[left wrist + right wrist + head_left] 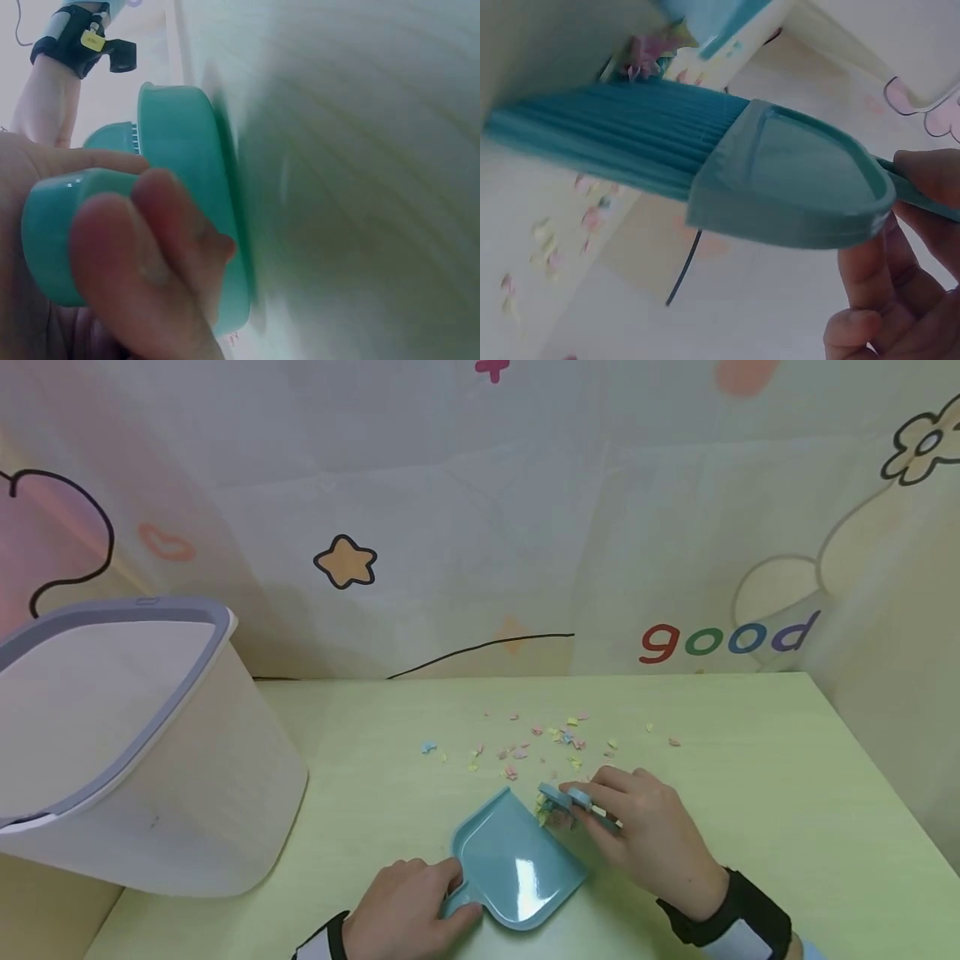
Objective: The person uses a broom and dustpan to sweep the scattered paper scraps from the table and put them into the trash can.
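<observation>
A blue dustpan point(517, 868) lies on the table, its handle gripped by my left hand point(412, 906); in the left wrist view the fingers point(142, 255) curl round the handle point(56, 232). My right hand point(648, 835) pinches a small blue brush point(558, 797) beside the dustpan's right edge. The right wrist view shows the brush point(795, 172) with bristles point(630, 135) against paper scraps point(649, 56), and my right hand point(900, 285) at its handle. A small heap of scraps point(543, 810) sits between bristles and pan. More coloured scraps point(567, 737) are scattered behind.
On the left stands a large white bin point(217, 777) with a grey-blue rim point(202, 652). A printed cloth point(480, 543) hangs behind the pale green table point(787, 793). A few stray scraps, such as a blue one point(428, 747), lie farther out.
</observation>
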Demonstrator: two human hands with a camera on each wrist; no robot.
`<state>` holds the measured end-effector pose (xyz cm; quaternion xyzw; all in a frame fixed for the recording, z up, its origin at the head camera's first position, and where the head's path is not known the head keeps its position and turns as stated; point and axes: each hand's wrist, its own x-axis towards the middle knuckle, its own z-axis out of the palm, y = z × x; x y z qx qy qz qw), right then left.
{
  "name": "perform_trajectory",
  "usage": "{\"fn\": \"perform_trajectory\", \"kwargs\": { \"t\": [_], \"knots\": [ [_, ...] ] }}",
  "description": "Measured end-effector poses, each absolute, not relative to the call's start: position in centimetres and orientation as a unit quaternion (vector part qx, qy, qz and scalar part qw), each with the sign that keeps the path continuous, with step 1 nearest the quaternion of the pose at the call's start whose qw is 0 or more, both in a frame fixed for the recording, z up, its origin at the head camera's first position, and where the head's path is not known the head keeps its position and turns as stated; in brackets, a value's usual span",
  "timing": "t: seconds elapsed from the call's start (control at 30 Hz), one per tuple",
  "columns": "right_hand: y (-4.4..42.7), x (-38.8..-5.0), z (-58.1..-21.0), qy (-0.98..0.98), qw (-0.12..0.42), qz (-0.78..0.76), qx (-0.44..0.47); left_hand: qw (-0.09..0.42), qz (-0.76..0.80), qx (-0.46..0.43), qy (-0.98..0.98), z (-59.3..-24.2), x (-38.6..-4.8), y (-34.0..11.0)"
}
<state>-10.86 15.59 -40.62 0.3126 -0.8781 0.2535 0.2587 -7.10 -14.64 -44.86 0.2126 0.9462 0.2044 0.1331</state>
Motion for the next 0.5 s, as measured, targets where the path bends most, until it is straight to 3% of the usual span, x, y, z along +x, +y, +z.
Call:
{"fn": "perform_trajectory", "kwargs": {
  "t": [0.17, 0.5],
  "knots": [
    [15.68, -10.54, -40.18, -0.848, 0.246, 0.346, 0.316, 0.139, 0.203, 0.207, 0.947, -44.85, -7.02, -14.55],
    [16.45, -11.43, -40.05, -0.849, 0.323, 0.298, 0.292, 0.164, 0.202, 0.188, 0.947, -44.88, -7.25, -14.25]
  ]
}}
